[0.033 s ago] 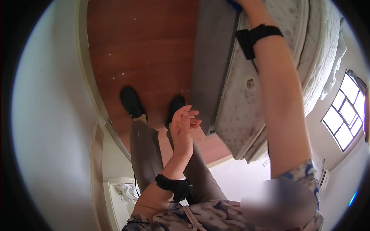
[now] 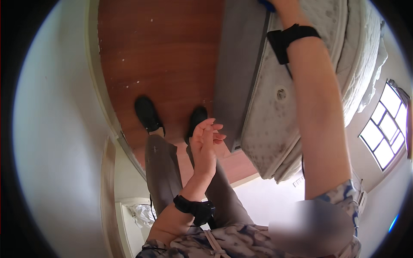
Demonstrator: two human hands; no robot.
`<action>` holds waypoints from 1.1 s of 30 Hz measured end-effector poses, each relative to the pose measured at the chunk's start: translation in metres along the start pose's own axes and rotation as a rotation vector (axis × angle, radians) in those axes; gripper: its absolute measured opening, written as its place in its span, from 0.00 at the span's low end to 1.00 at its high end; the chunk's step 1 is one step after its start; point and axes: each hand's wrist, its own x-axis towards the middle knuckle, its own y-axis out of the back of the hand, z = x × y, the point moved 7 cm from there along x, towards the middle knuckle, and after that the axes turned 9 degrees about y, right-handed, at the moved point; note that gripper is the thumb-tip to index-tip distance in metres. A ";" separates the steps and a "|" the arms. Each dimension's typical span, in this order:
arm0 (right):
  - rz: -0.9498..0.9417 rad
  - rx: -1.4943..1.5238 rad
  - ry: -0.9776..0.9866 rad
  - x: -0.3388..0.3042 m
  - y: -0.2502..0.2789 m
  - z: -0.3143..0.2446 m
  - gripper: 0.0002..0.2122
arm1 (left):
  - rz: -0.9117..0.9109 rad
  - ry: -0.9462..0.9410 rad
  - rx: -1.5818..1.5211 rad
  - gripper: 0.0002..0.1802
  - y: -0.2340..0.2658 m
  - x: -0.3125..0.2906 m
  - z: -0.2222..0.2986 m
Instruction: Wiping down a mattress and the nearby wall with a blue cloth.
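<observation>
My left hand (image 2: 204, 148) hangs in front of my legs with nothing in it, its fingers loosely bent and apart. My right arm stretches far forward over the side of a pale quilted mattress (image 2: 269, 124). At the top edge of the view my right hand (image 2: 286, 5) is mostly cut off and its fingers are out of sight. Against it shows a small part of a blue thing (image 2: 267, 5), too little to name. Both lie by the seam between the mattress and the grey bed base (image 2: 238, 73). Each wrist wears a black strap with a device.
Reddish-brown wood floor (image 2: 159, 51) with white specks runs between the bed base and a pale wall (image 2: 56, 107) at left. My dark shoes (image 2: 146, 112) stand on it. A barred window (image 2: 387, 124) is at far right. White crumpled plastic (image 2: 143, 215) lies at lower left.
My right forearm and hand have shifted slightly to the right, the blue thing along with them. My left hand is practically still.
</observation>
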 end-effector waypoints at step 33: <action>-0.297 -0.644 0.629 -0.148 -0.199 -0.115 0.15 | 0.034 0.031 -0.020 0.17 0.014 0.011 0.010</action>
